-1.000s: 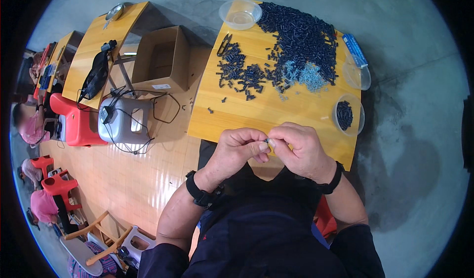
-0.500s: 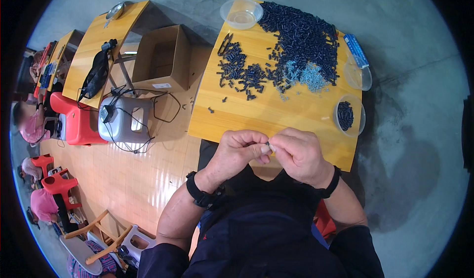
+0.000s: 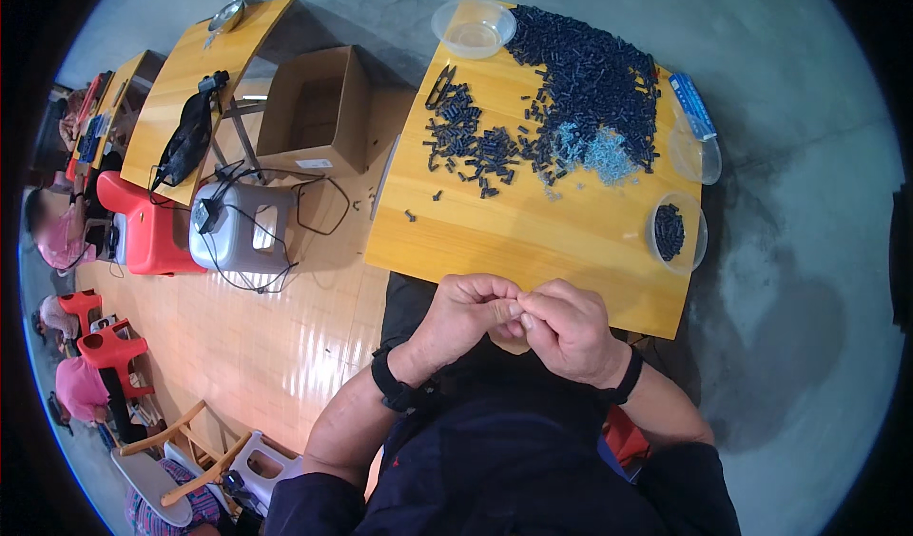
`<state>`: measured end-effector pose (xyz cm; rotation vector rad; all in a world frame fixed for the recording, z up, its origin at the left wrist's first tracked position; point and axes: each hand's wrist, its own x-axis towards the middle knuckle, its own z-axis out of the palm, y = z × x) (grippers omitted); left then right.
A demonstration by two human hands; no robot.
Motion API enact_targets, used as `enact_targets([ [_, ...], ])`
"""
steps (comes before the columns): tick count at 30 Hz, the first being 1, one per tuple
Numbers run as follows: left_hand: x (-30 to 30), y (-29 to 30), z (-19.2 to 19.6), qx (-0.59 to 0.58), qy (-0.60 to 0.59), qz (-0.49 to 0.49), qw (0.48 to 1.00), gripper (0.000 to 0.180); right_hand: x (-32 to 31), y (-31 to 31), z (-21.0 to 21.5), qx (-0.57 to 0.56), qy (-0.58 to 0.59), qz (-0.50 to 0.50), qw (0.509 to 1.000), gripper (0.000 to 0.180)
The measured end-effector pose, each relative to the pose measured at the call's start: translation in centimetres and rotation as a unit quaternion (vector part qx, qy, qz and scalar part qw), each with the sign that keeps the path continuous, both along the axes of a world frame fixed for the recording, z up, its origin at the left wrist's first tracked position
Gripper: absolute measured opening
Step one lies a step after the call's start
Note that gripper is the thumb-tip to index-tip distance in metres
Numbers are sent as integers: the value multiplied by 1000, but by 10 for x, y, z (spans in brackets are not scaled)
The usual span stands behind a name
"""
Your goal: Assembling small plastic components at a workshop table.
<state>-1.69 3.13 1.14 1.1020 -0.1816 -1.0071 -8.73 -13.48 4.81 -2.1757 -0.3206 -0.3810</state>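
Observation:
My left hand (image 3: 473, 310) and my right hand (image 3: 568, 324) meet fingertip to fingertip just off the near edge of the wooden table (image 3: 456, 241). Both are closed in a pinch; whatever sits between the fingertips is hidden. Beyond them lies a big heap of small dark cylindrical parts (image 3: 590, 65), with a small pile of light blue pieces (image 3: 609, 155) at its near side. Looser groups of the dark parts (image 3: 488, 151) spread to the left. At the right edge, a clear round tub (image 3: 699, 238) holds more dark parts.
Another clear tub (image 3: 473, 38) stands at the far left corner, with black tweezers (image 3: 440, 87) nearby. A blue box (image 3: 692, 106) and a clear lid or tub (image 3: 697, 160) lie along the right edge. Left are a cardboard box (image 3: 312, 108), a grey stool (image 3: 242, 232) with cables, and other people.
Both hands have drawn nearer to my body, still joined at the fingertips. A dark bit that showed between them is now covered. The whole view has shifted slightly.

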Motion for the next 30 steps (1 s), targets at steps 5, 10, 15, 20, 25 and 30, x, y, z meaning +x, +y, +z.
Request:
enact_targets([
  [5,4,2,-1,-5,-9,10,1000,9,2,4,-7,84,35,-14,996,15],
  [10,4,1,4,-1,-15,41,999,11,11,6,-3,20,25,-11,999,14],
  [15,7,4,2,-17,-12,46,999,12,17,2,-1,42,68,18,997,14],
  [20,12,1,9,-37,29,63,997,14,28,0,5,36,30,24,999,15],
  [25,17,5,8,-57,29,71,995,14,30,5,6,90,35,-13,995,17],
  [30,20,8,8,-62,10,69,996,14,36,-1,10,118,51,31,991,17],
])
